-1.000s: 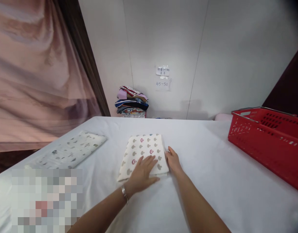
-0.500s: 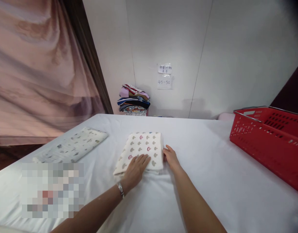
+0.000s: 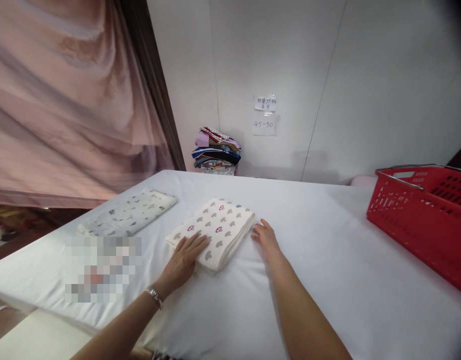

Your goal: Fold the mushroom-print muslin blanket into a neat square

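Note:
A folded white cloth [image 3: 218,222] printed with grey and red mushroom shapes lies at an angle on the white-covered table [image 3: 320,260]. Its stacked layers show along the near right edge. My left hand [image 3: 183,260], with a silver band at the wrist, rests flat on the cloth's near left part, fingers stretched out. Beside the right corner is my right hand [image 3: 267,237], its fingers apart and slightly curved, close to the cloth's edge; whether they touch it I cannot tell. Neither hand grips anything.
Another folded, patterned white cloth [image 3: 128,212] lies to the left, with a blurred-out patch [image 3: 102,270] in front of it. A red basket [image 3: 418,215] with a metal handle stands at the right. Beyond the far edge rises a pile of folded fabrics [image 3: 217,152] against the wall.
The mushroom-print cloth has turned on the table, its near side swinging left. My left hand has slid left and toward me with it. The view has shifted a little to the left.

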Tool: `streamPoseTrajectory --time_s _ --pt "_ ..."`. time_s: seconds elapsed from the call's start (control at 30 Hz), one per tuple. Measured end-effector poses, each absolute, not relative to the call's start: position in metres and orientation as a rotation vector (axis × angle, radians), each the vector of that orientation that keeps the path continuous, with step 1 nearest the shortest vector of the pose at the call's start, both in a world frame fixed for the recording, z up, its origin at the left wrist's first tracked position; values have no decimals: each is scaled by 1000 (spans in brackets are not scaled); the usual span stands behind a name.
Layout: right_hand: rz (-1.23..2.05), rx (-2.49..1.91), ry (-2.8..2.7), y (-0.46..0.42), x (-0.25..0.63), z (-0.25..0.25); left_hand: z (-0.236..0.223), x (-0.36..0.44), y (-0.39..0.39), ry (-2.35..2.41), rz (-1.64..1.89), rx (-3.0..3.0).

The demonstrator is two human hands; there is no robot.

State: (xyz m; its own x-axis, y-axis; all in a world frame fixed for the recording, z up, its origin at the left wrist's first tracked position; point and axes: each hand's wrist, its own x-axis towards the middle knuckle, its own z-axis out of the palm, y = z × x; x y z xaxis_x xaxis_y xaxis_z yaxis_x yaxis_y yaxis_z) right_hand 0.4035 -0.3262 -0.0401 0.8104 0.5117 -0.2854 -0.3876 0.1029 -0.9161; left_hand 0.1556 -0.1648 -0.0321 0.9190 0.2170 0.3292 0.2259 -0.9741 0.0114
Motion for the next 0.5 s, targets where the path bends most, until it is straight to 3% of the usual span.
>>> streamPoseTrajectory --time_s 0.17,0.37,0.5 --pt "664 -1350 -124 -330 405 -34 -36 149 -175 -1035 -1027 -3120" --pt "611 -1468 -172 -334 414 -38 -20 147 -163 -2664 -1456 -2752" --pt "562 -1581 -236 -336 418 -43 -9 154 -151 -2916 -1603 -2741"
